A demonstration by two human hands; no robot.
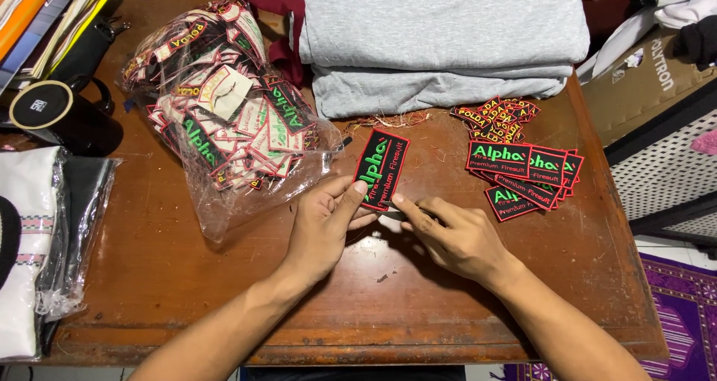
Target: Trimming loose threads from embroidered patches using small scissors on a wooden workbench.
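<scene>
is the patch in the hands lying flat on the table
No, the left hand holds the patch raised off the table, with the right hand at its lower edge.

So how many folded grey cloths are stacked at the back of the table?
2. The top grey cloth lies on the lower grey cloth, at the table's far edge behind the patch that the left hand holds. More could be hidden between them.

On the wooden surface (187,291) lie folded grey cloth (441,37), a clear bag of patches (224,119), two patch piles (523,168), a black mug (56,116) and books (45,15).
</scene>
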